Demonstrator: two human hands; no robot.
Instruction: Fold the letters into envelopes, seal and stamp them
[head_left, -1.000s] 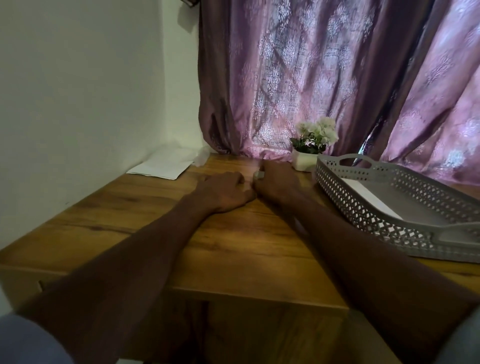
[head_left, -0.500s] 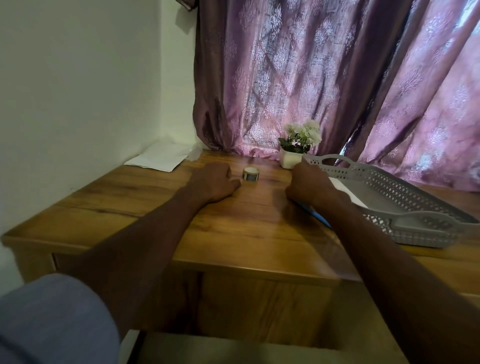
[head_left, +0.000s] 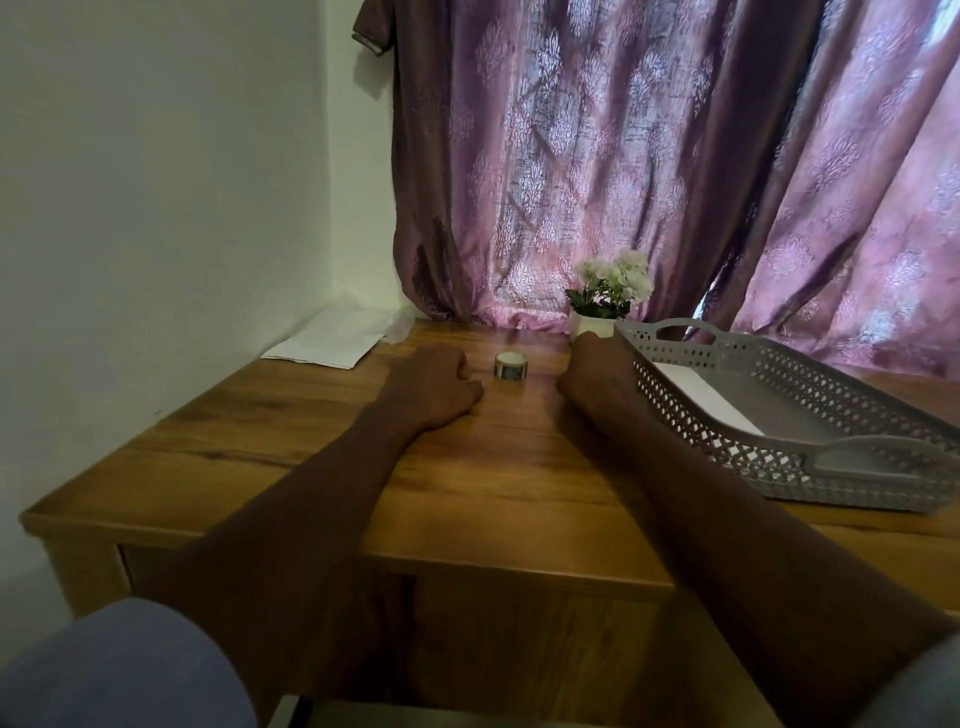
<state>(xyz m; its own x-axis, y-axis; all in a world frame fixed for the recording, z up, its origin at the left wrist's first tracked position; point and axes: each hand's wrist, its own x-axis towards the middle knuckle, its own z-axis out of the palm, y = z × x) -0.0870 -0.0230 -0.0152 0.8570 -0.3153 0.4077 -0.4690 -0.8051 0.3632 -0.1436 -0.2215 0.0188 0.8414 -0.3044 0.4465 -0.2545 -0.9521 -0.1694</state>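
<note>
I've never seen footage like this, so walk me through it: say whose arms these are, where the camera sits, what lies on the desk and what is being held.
There is no machine here. A person wears a camera on the head, looking forward and down, so the two arms are their own. The left hand and the right hand rest on the wooden desk and hold nothing. Between them stands a small roll of stickers or stamps. At the right sits a grey tray with white paper inside. More sheets lie in the far left corner, and a little flower pot stands by the curtain.

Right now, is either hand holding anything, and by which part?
Nothing is held. The left hand rests on the table beside the small roll, not gripping it; the right hand rests beside the grey tray.
</note>
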